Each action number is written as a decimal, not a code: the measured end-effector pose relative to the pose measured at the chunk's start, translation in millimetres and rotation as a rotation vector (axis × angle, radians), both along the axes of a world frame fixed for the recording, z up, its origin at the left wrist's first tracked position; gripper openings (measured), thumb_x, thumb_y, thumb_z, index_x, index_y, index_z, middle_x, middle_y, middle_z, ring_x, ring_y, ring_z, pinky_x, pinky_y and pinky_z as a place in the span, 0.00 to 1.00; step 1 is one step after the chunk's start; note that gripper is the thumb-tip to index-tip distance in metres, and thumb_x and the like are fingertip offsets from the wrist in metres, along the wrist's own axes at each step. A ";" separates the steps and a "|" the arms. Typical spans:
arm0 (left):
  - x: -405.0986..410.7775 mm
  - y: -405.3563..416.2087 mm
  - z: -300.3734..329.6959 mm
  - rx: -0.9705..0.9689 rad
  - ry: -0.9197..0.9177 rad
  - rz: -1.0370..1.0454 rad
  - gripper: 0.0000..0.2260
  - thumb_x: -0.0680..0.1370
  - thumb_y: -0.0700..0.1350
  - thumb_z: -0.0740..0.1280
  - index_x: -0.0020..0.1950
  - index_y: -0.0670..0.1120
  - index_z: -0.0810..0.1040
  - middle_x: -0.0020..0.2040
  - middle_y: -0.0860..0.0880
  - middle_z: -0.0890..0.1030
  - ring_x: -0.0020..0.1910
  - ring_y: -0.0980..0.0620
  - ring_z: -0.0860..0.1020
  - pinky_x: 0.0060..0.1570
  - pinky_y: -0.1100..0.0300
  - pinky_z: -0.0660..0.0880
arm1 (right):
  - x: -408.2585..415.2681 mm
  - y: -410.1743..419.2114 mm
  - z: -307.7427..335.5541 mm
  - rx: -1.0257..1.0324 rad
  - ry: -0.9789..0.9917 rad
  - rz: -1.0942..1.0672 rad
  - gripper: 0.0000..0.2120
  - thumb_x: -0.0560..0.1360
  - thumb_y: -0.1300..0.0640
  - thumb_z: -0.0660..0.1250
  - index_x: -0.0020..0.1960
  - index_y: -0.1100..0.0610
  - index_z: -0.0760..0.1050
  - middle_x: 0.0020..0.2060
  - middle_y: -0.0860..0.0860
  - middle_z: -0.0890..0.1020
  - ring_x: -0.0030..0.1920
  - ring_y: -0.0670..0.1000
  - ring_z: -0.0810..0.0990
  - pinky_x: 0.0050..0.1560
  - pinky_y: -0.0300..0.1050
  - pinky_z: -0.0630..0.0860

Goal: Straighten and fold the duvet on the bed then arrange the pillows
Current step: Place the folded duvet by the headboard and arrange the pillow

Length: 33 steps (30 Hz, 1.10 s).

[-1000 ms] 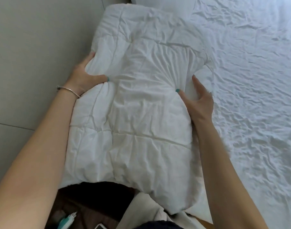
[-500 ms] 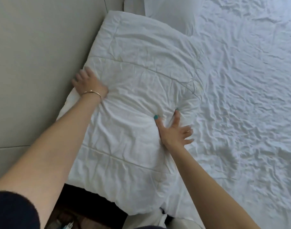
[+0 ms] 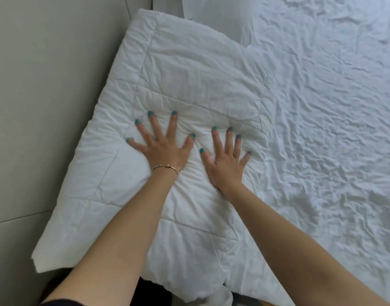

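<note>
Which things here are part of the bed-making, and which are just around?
Job: duvet, folded, pressed flat by the left hand and right hand; pillow beyond it; sheet.
Just around: wall; bracelet on the left wrist.

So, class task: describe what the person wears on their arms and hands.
Both hands, left and right, have teal-painted nails. A thin gold open bangle circles the left wrist. The forearms are bare; a dark sleeve edge shows at the left arm's upper end.

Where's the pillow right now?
In the head view the pillow lies at the top edge, on the wrinkled sheet, just beyond the far end of the folded duvet.
</note>
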<state>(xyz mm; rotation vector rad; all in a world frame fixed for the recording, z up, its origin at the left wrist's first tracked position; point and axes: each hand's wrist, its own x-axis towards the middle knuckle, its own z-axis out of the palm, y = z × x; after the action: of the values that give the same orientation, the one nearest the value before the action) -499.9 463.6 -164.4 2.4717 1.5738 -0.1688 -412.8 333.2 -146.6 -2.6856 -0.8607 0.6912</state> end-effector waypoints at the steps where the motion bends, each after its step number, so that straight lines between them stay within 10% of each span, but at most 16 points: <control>1: -2.0 -0.8 -1.4 0.004 -0.006 0.003 0.35 0.72 0.75 0.42 0.76 0.66 0.41 0.79 0.44 0.41 0.75 0.33 0.39 0.62 0.23 0.41 | -1.0 0.1 1.5 -0.009 0.000 0.000 0.31 0.77 0.30 0.46 0.74 0.32 0.35 0.77 0.43 0.36 0.77 0.51 0.33 0.72 0.67 0.33; 12: 1.6 -6.3 17.8 -0.111 0.089 0.002 0.32 0.73 0.73 0.37 0.75 0.65 0.37 0.79 0.44 0.38 0.75 0.33 0.37 0.64 0.24 0.39 | 0.2 -12.5 18.6 -0.058 0.035 0.025 0.30 0.78 0.33 0.45 0.75 0.34 0.37 0.78 0.43 0.38 0.77 0.52 0.34 0.73 0.65 0.35; 19: 85.1 35.5 69.9 -0.167 -0.255 -0.108 0.25 0.80 0.63 0.45 0.77 0.61 0.53 0.80 0.49 0.45 0.78 0.47 0.41 0.71 0.34 0.39 | 55.8 22.4 42.8 -0.004 -0.006 -0.001 0.28 0.79 0.35 0.46 0.76 0.35 0.40 0.77 0.44 0.37 0.77 0.54 0.34 0.73 0.63 0.35; 27: 170.7 123.0 61.3 -0.148 0.009 -0.065 0.29 0.75 0.72 0.40 0.75 0.68 0.40 0.79 0.53 0.37 0.76 0.47 0.34 0.62 0.25 0.34 | 199.9 160.9 46.6 0.028 0.053 0.002 0.28 0.80 0.38 0.48 0.77 0.38 0.43 0.79 0.46 0.45 0.78 0.56 0.42 0.72 0.68 0.40; 33: 231.4 189.3 40.3 -0.027 0.000 0.175 0.34 0.72 0.74 0.41 0.76 0.65 0.46 0.80 0.50 0.45 0.77 0.41 0.37 0.62 0.25 0.35 | 267.5 283.7 33.9 0.283 0.163 0.060 0.45 0.74 0.41 0.66 0.74 0.34 0.35 0.77 0.57 0.52 0.72 0.65 0.61 0.67 0.66 0.63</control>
<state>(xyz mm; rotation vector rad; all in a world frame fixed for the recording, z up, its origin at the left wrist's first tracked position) -268.5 652.8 -124.1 2.2989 1.7646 -0.1611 -145.3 616.9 -112.7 -2.3287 -0.9227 0.7292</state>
